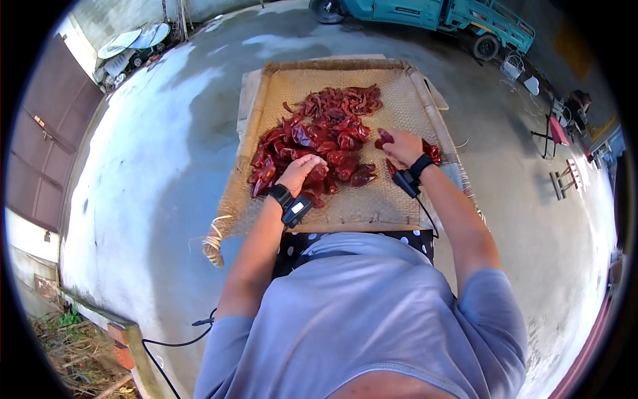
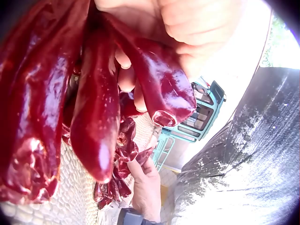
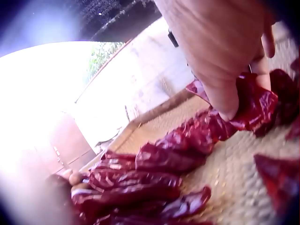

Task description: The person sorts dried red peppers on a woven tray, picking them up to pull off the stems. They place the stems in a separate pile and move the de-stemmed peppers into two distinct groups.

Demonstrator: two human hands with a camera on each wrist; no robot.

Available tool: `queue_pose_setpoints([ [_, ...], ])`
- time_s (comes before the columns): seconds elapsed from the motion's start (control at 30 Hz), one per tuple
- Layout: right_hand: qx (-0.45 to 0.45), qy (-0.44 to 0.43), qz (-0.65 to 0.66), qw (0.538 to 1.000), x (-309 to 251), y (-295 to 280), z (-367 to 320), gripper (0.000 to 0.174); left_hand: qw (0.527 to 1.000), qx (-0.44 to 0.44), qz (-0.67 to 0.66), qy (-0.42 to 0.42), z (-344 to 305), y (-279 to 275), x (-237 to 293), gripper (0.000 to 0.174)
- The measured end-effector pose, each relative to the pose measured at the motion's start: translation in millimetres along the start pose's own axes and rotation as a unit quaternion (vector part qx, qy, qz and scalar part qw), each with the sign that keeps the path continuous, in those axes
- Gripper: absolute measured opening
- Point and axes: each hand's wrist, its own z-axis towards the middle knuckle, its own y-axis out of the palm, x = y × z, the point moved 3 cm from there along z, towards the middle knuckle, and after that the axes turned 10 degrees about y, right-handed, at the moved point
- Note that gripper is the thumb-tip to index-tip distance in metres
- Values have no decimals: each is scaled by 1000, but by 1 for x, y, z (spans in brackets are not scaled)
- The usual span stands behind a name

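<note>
Glossy dark red dried peppers (image 1: 276, 143) are heaped on a rectangular woven tray (image 1: 399, 209). My left hand (image 1: 299, 174) is at the near side of the heap, its fingers curled round a red pepper (image 2: 161, 77) whose blunt end sticks out in the left wrist view. More long peppers (image 2: 96, 103) hang beside that hand. To the right of the heap, my right hand (image 1: 404, 147) pinches a wrinkled red pepper (image 3: 255, 105) between thumb and fingers, low over the weave. A few peppers (image 1: 432, 153) lie just right of this hand.
Thinner, shrivelled red pieces (image 1: 345, 100) lie at the tray's far end. Beyond it, a teal three-wheeled truck (image 1: 405, 12) is parked on the concrete. A small wooden stool (image 1: 566, 178) and a pink-seated chair (image 1: 557, 130) stand at the right.
</note>
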Motion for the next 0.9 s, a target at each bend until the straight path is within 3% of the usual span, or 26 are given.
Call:
queue_pose_setpoints([
  [0.03, -8, 10, -10, 1000, 1, -14, -2, 28, 1000, -2, -2, 1, 1, 0, 0, 25],
  [0.07, 53, 7, -52, 997, 8, -20, -1, 28, 1000, 0, 0, 2, 1, -1, 0, 25],
  [0.2, 42, 16, -155, 987, 35, -34, 10, 27, 1000, 0, -7, -2, 2, -1, -2, 25],
  [0.3, 82, 63, -185, 977, 43, -35, 19, 27, 1000, 2, -7, -3, 2, -1, -3, 25],
  [0.4, 246, -3, -216, 945, 21, -28, 17, 25, 1000, 5, -9, -7, 2, 0, 0, 24],
  [0.5, 126, -36, -196, 972, -1, 2, 35, 27, 1000, 5, -19, -2, 1, 0, -2, 24],
  [0.6, 53, -85, -157, 983, -24, 33, 50, 43, 1000, 7, -7, 6, 0, 0, -2, 24],
  [0.77, 46, -39, -88, 994, -26, 64, 62, 44, 1000, 14, -12, -8, 0, 0, -1, 24],
  [0.9, 44, 11, -52, 998, -20, 57, 54, 41, 1000, 14, -13, -3, 0, 1, -1, 24],
])
